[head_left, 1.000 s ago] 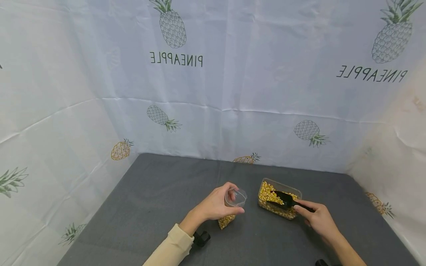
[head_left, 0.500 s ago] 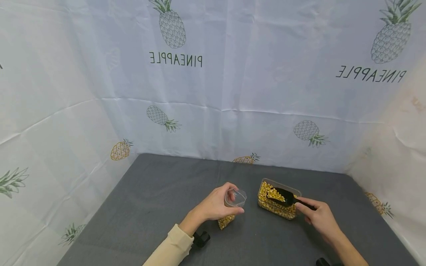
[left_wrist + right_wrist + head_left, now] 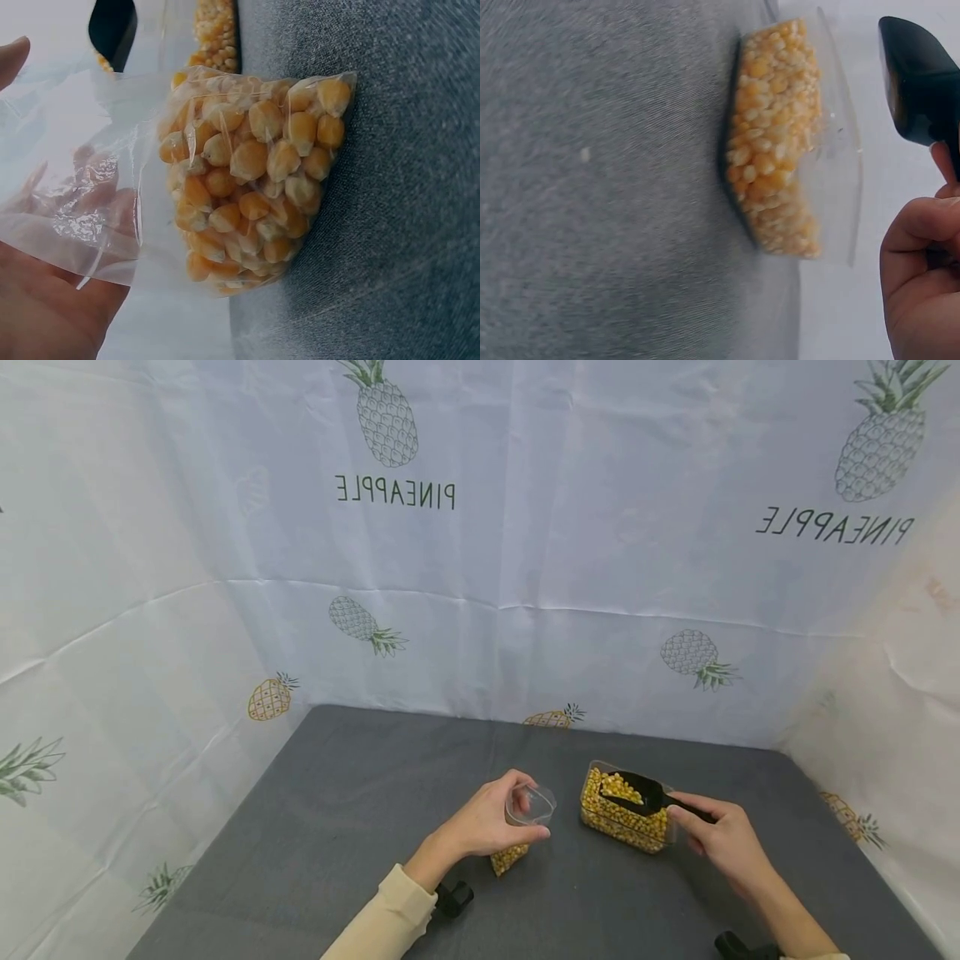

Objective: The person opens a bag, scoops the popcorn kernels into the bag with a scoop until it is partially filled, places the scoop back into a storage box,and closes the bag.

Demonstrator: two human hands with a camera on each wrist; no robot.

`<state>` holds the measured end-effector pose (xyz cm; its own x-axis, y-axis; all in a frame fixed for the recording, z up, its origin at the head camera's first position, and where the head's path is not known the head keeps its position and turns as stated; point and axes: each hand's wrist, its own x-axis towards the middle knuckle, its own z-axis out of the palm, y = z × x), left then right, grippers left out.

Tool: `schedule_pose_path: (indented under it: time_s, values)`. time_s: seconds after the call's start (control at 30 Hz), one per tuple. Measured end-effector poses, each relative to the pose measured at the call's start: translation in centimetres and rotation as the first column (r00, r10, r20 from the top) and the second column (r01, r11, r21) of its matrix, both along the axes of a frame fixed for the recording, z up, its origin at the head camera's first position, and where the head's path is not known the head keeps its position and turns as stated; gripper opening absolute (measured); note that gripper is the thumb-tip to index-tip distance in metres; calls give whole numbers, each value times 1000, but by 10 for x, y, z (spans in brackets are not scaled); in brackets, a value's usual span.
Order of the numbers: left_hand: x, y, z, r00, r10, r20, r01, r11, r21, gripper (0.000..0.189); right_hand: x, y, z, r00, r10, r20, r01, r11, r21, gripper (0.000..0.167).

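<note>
My right hand (image 3: 723,839) grips the handle of a black scoop (image 3: 652,793), which carries a heap of yellow corn kernels (image 3: 621,788). In the head view the scoop is over a clear rectangular container (image 3: 630,837) that holds more kernels; the right wrist view shows it raised apart from the container's rim. Around the upper part of a clear plastic bag (image 3: 142,180), my left hand (image 3: 491,818) holds its mouth spread wide. The bag's lower part is filled with corn kernels (image 3: 247,172) and touches the grey cloth.
A grey cloth (image 3: 360,827) covers the table. White curtains with pineapple prints (image 3: 480,660) enclose the back and sides. A black wrist device (image 3: 453,899) sits under the left wrist, another black device (image 3: 742,946) by the right wrist. A small pale speck (image 3: 585,154) lies on the cloth.
The scoop has come up out of the corn with kernels heaped on it, and my right hand has risen slightly. My left hand and the bag have stayed in place.
</note>
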<state>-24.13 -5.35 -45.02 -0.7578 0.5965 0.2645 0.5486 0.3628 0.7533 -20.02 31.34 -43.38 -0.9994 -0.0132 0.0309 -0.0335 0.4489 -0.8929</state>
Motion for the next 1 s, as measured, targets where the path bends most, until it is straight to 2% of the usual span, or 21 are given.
schedule_pose_path:
  time_s: [0.2,0.43,0.6,1.0]
  values:
    - [0,0,-1,1000,-2,-3,2,1000,9,59,0,-5,9,1000,24,-3,-24,999,32,54]
    - [-2,2,0,1000,-13,10,12,1000,22,56,4,-10,19,995,76,-62,-74,997,24,48]
    - [-1,1,0,1000,-14,5,13,1000,23,55,5,-16,24,992,110,-62,-108,993,38,48]
    - [1,0,2,1000,-16,5,16,1000,20,59,4,-32,31,966,229,-116,-226,973,37,40]
